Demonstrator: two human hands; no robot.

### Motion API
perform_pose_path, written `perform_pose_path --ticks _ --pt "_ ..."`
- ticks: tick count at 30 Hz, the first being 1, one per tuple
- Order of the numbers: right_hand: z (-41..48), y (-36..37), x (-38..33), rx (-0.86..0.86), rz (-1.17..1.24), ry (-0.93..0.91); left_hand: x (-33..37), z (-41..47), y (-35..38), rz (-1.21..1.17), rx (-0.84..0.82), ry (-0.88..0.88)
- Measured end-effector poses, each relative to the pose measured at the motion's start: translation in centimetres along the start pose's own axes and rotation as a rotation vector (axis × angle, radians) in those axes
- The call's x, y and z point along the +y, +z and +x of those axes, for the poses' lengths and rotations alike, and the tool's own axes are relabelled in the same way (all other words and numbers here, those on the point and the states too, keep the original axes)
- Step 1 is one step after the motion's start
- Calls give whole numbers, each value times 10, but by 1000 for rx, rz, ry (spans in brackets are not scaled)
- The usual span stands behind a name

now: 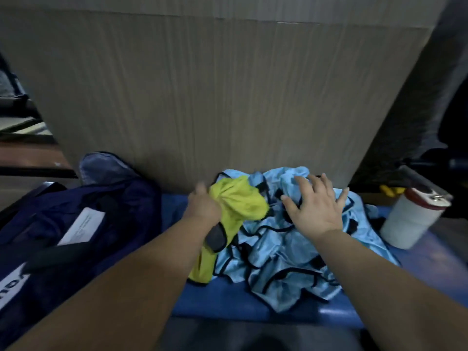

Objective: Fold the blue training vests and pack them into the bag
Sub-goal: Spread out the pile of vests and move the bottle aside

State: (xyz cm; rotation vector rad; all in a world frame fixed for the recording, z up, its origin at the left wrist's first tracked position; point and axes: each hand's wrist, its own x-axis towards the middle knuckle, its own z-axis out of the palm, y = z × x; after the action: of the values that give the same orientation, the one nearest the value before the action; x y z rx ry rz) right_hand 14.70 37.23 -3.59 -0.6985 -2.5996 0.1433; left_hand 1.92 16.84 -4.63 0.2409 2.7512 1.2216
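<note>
A crumpled heap of light blue training vests [286, 252] with black trim lies on the blue bench [228, 302]. A yellow-green vest [240, 201] is bunched at the heap's left side. My left hand [202, 206] grips the yellow-green vest and holds it lifted. My right hand [316, 203] lies on top of the blue heap with its fingers spread. A dark navy bag [76, 224] with a white label stands on the left, beside my left forearm.
A tall cardboard panel [215, 97] rises right behind the heap. A white cylindrical container [407, 221] with a red lid stands at the right end of the bench. Something yellow [391, 190] lies behind it. Dark shelving shows at far left.
</note>
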Motion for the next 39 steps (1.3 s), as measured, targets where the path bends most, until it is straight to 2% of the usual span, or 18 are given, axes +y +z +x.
perform_pose_path --ticks 2,3,6,10,12,15,17,20,23,27,29,33,35,39 --pt "-1 0 19 -12 30 106 -15 8 8 53 -44 -188" --pt "-1 2 28 -24 55 172 -19 11 9 76 -32 -217" --pt "2 9 52 -117 138 377 -23 17 10 91 -32 -186" --pt "3 25 76 -300 321 601 -33 21 19 150 -239 -194" --pt "4 33 82 -341 468 655 -43 20 26 233 -235 -190" --pt "5 38 85 -382 575 669 -51 18 26 383 -174 -168" --pt "6 38 83 -389 599 658 -48 20 20 361 -103 -97" --pt "5 36 82 -419 604 607 -26 22 10 186 23 10" --pt "2 37 80 -419 547 523 28 17 5 -49 148 117" --pt "-7 38 81 -409 529 453 116 8 23 -225 166 269" --pt "-15 36 87 -325 612 411 155 -2 43 -334 111 329" --pt "-29 24 107 124 622 408 200 -21 103 -415 -61 345" --pt "-34 15 125 257 564 434 205 -31 133 -367 -151 318" --pt "-43 0 165 357 458 486 197 -42 179 -139 -388 302"
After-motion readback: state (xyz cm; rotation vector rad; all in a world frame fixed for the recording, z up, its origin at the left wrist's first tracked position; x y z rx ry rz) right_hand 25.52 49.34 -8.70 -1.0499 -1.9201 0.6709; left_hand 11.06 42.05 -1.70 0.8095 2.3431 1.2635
